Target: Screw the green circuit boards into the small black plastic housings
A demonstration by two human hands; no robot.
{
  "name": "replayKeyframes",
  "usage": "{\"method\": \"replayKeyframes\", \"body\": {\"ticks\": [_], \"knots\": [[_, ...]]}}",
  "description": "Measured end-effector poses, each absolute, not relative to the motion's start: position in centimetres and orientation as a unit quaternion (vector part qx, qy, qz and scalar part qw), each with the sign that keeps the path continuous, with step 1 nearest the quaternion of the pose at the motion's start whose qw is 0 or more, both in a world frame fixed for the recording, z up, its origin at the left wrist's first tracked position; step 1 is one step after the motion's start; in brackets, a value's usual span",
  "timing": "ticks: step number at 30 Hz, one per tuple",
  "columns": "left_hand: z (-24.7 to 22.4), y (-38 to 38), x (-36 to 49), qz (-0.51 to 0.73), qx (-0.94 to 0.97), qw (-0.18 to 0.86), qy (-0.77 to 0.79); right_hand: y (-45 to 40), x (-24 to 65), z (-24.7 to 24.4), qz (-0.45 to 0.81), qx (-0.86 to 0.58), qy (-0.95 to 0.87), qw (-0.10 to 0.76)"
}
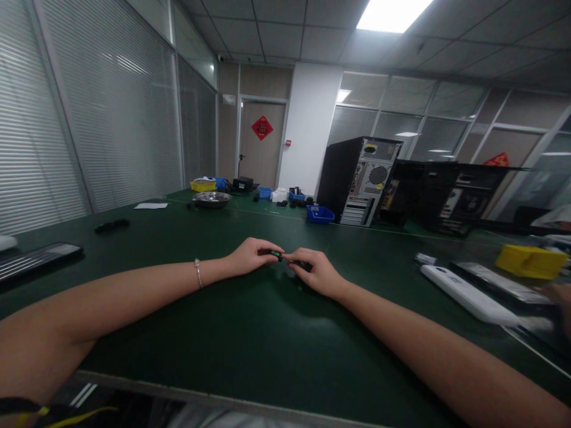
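Note:
Over the middle of the green table [187,345], my left hand [250,257] pinches a small black part with a green patch [277,255] between thumb and fingertips. Facing it, my right hand [316,272] is closed around a slim dark tool [300,263]. The tool's thin tip points left and meets or nearly meets the small part; whether they touch I cannot tell. Most of the tool is hidden by my fingers, so its exact kind does not show.
A black computer tower [357,181] stands at the back right, beside a blue bin [320,214]. A metal bowl [212,200] sits back left, a keyboard [40,260] at far left. On the right are a white power strip [468,294], a yellow bin [530,261] and another person's blurred hand [559,300].

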State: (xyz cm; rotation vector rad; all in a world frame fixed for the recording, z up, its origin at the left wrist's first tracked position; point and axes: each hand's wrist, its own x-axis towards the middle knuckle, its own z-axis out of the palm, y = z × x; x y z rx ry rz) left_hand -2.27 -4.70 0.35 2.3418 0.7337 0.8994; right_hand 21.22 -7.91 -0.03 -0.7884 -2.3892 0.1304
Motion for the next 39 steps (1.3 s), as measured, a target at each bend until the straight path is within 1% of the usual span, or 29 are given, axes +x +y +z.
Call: {"method": "replayKeyframes", "body": {"ticks": [9, 14, 21, 39], "knots": [[0.52, -5.02, -2.2, 0.35, 0.863, 0.241, 0.272, -8.02, 21.12, -0.08, 0.051, -0.301, -0.899, 0.313], [0.67, -5.17, -2.16, 0.355, 0.857, 0.252, 0.277, -8.12, 21.03, 0.09, 0.055, -0.298, -0.897, 0.321], [0.51, -4.89, -1.89, 0.362, 0.831, 0.302, 0.296, -8.01, 20.9, 0.03, 0.064, -0.292, -0.894, 0.333], [0.52, -4.52, -1.8, 0.347, 0.786, 0.431, 0.276, -7.86, 21.01, 0.03, 0.089, -0.29, -0.893, 0.333]]}}
